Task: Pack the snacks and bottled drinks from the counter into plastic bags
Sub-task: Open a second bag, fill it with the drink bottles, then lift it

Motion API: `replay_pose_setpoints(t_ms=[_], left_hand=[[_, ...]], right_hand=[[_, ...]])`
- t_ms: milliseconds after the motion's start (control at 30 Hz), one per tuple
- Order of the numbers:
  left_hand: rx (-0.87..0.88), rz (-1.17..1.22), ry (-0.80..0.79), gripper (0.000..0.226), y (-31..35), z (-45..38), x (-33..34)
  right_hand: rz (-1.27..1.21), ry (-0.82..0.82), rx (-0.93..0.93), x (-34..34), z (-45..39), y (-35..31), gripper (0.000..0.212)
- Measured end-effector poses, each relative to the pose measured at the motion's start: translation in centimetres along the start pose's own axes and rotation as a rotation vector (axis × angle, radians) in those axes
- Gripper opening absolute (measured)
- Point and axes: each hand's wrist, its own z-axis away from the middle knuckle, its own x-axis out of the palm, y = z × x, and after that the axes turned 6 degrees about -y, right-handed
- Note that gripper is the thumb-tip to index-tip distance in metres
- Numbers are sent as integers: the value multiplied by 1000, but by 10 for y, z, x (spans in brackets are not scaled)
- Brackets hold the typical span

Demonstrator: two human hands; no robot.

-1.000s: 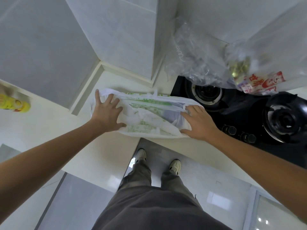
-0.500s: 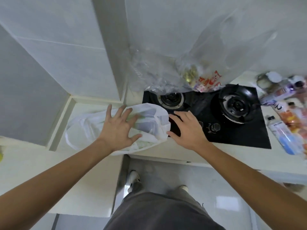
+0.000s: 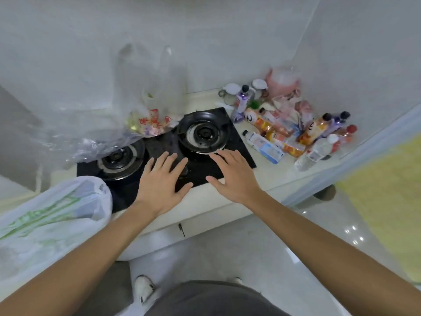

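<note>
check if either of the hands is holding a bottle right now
No: the left hand and right hand spread open and empty over the stove, while the bottles lie untouched on the counter to the right.

White bag with green print; black stove.

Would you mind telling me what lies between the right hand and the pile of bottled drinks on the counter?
In the head view, only the black stove's right corner and bare counter separate the right hand from the bottled drinks.

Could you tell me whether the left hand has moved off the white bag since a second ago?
Yes. The left hand left the white bag and moved right, over the stove.
</note>
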Motion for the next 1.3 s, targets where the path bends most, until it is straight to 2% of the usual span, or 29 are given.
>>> replay_pose_setpoints(t_ms=[167, 367, 700, 833, 1000, 1133, 1300], left_hand=[[40, 29, -22, 76, 99, -43, -2], [96, 77, -32, 73, 173, -85, -2], [183, 142, -87, 72, 256, -178, 33], [190, 211, -109, 63, 286, -230, 50], [297, 345, -123, 64, 335, -287, 56], [327, 437, -158, 75, 378, -316, 54], [276, 503, -236, 71, 415, -335, 58]], right_hand=[[-3, -15, 86, -32, 42, 79, 70], [33, 10, 188, -53, 77, 158, 67], [57, 66, 340, -69, 71, 284, 64], [45, 58, 379, -73, 53, 332, 63], [30, 73, 402, -77, 46, 384, 47], [11, 108, 445, -88, 41, 428, 49], [30, 80, 501, -93, 42, 467, 36]])
